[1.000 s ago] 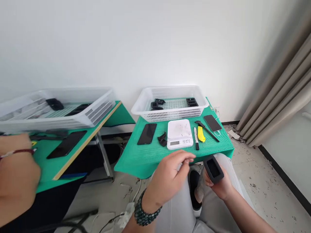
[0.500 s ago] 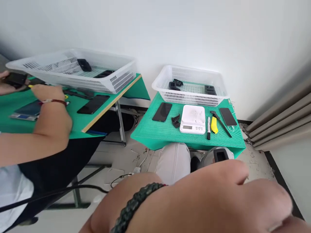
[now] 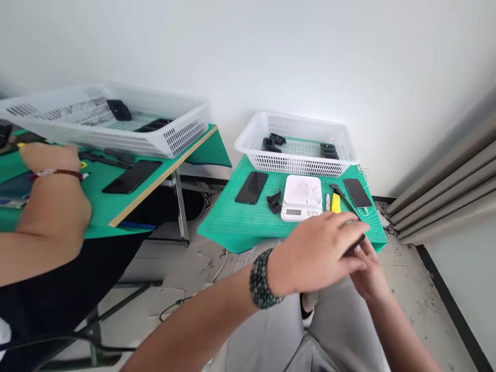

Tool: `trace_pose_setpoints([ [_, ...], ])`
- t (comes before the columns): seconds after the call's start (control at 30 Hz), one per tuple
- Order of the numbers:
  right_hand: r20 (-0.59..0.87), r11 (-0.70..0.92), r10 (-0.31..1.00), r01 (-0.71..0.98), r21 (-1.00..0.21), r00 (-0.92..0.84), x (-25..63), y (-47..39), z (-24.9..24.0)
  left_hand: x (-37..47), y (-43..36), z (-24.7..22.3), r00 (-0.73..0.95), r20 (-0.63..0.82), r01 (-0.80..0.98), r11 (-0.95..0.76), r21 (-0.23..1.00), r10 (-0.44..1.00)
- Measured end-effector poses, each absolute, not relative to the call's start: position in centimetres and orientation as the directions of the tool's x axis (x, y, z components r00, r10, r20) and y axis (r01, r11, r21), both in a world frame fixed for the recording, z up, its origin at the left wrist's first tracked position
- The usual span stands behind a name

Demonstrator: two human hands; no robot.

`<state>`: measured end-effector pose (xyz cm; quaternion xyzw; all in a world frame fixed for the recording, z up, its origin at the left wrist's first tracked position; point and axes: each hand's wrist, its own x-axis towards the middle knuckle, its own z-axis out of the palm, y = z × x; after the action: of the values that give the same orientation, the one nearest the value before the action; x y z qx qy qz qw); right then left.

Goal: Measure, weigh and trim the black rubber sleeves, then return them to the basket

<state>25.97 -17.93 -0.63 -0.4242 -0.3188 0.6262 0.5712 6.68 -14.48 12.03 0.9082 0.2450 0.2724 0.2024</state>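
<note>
Holds a small, thin-edged black piece (image 3: pixel 354 245) between two bare hands, above the right leg of pale grey trousers (image 3: pixel 346 320) and close to the near right corner of a table covered in green mesh (image 3: pixel 232 222). Shows little more of it than a dark strip, slanting from near left to far right; cannot tell the true long axis from so little. Covers it from above and from the left with the left hand (image 3: pixel 321 248), wearing a dark green beaded bracelet (image 3: pixel 262 279) at the wrist. Leaves only a narrow gap between fingers and thumb there; cannot tell whether pinching firmly or just resting. Supports it from below and from the right with the right hand (image 3: pixel 371 274), curled close round it, fingertips partly hidden. Favours neither hand for nearness: touches with both, left uppermost, right underneath. Has, beyond the left hand, a bright yellow flat tool (image 3: pixel 335 203) partly hidden by the fingers, a slim white marker pen (image 3: pixel 327 202) just beside it, and a white plastic digital scale (image 3: pixel 303 191) farther left.
</note>
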Motion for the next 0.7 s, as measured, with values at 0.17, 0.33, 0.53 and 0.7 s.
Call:
trace_pose_setpoints([
  [0.17,0.13,0.16,0.987,-0.424,-0.892,0.098,24.2,-10.2,3.6,6.0,-7.5,9.9,0.566,0.371,0.325,-0.612,0.72,0.736],
  [0.33,0.188,0.168,0.981,-0.273,-0.947,-0.047,22.9,0.6,7.4,4.3,2.3,10.8,0.402,0.359,0.256,-0.48,0.839,0.842],
  [0.53,0.169,0.138,0.983,0.338,-0.931,0.065,22.6,13.8,12.0,4.0,16.2,12.2,0.395,0.148,0.548,-0.362,0.754,0.906],
  [0.7,0.013,-0.006,1.0,0.585,-0.811,0.028,22.4,22.0,12.4,6.0,24.5,10.5,0.408,-0.002,0.756,-0.336,0.562,0.913],
])
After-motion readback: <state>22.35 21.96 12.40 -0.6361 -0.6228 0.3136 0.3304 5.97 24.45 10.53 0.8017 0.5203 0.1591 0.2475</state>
